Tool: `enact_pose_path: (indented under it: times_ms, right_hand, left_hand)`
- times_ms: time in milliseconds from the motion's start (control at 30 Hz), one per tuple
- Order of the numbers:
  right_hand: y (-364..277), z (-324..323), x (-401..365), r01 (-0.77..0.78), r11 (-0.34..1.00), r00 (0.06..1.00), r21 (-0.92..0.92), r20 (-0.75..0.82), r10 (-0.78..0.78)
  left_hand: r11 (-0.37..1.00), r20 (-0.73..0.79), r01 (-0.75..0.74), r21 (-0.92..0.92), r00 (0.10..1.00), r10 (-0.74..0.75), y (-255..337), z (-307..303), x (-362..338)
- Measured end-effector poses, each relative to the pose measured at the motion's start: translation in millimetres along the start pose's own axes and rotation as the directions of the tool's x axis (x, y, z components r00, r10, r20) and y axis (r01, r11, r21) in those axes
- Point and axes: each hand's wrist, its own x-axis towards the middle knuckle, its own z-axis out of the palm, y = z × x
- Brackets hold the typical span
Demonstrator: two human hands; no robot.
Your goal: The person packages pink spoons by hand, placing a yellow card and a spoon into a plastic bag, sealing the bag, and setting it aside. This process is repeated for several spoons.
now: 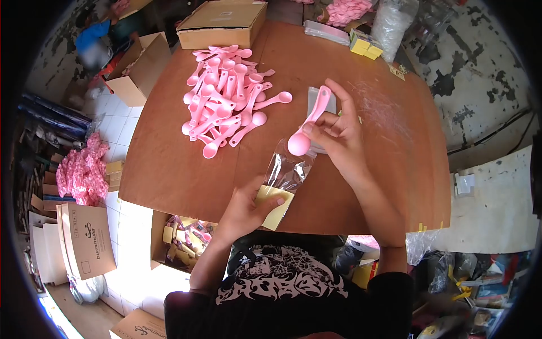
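My right hand (336, 131) pinches a pink measuring spoon (300, 141) by its handle, bowl end down and rounded side toward me. Below it, my left hand (248, 204) grips a clear plastic bag (287, 169) with a pale yellow card (275, 208) at its lower end, thumb on the card. The spoon's bowl is right above the bag's upper end. Behind my right hand lies a stack of clear bags (314, 97), partly hidden by the spoon and fingers. To the left, a heap of pink spoons (223, 96) covers part of the brown table (175, 175).
A closed cardboard box (220, 25) stands at the table's back edge, with small yellow boxes (366, 44) at back right. Under the front left edge, an open carton (160, 248) holds packed pieces. Another person (96, 45) is at far left, near an open box (138, 76).
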Motion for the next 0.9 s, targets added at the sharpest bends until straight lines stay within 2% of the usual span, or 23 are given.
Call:
enact_pose_path:
  times_ms: [33, 100, 267, 333, 367, 433, 500, 600, 667, 733, 800, 833, 867, 900]
  right_hand:
    - [1, 0, -1, -0.017, 1.0, 1.0, 0.002, 0.01, 0.017]
    - [0, 2, -4, -0.035, 0.999, 0.999, -0.011, 0.024, 0.035]
    - [4, 9, -10, -0.035, 0.995, 0.997, -0.096, 0.064, 0.042]
    - [10, 13, -13, 0.051, 0.987, 0.994, -0.155, 0.1, -0.035]
    - [10, 15, -14, 0.04, 0.983, 0.995, -0.179, 0.097, -0.023]
    - [9, 21, -17, 0.033, 0.988, 0.997, -0.154, 0.079, -0.021]
    - [12, 23, -19, 0.024, 0.991, 0.998, -0.131, 0.058, -0.016]
    - [17, 23, -22, 0.1, 0.976, 0.995, -0.195, 0.028, -0.097]
    - [9, 25, -26, 0.01, 0.997, 1.0, -0.072, 0.023, -0.008]
    - [0, 18, -27, -0.049, 0.996, 0.996, -0.071, 0.066, 0.053]
    - [-15, 7, -26, -0.106, 0.991, 0.988, -0.076, 0.107, 0.114]
    - [-28, 2, -24, 0.092, 0.973, 0.995, -0.212, 0.065, -0.08]
    - [-40, -3, -21, 0.276, 0.896, 0.96, -0.348, 0.052, -0.276]
    - [-50, -7, -13, 0.488, 0.746, 0.85, -0.453, 0.055, -0.523]
  left_hand:
    - [1.0, 0.0, -0.002, 0.0, 1.0, 0.002, -2, 3, 0]
    - [0.992, -0.065, -0.128, -0.008, 0.99, 0.127, -7, 7, 1]
    - [0.995, -0.078, -0.095, 0.021, 0.992, 0.096, -5, 5, 1]
    - [0.996, -0.105, -0.094, 0.012, 0.99, 0.095, -4, 6, 3]
    - [0.997, -0.105, -0.07, -0.009, 0.992, 0.069, -4, 5, 4]
    - [0.999, -0.103, -0.046, -0.029, 0.994, 0.043, -4, 6, 6]
    - [0.985, -0.144, -0.171, 0.001, 0.975, 0.17, -5, 9, 10]
    - [0.983, -0.149, -0.186, -0.004, 0.972, 0.183, -3, 9, 12]
    - [0.983, -0.133, -0.182, 0.023, 0.974, 0.183, -7, 8, 14]
    - [0.983, -0.117, -0.178, 0.05, 0.976, 0.183, -7, 8, 15]
    - [0.963, -0.129, -0.269, 0.017, 0.954, 0.269, -5, 11, 18]
    - [0.952, -0.146, -0.303, 0.048, 0.94, 0.307, -4, 10, 20]
    - [0.951, -0.147, -0.305, 0.047, 0.94, 0.308, -3, 8, 22]
    - [0.927, -0.205, -0.362, 0.099, 0.904, 0.375, -3, 5, 22]
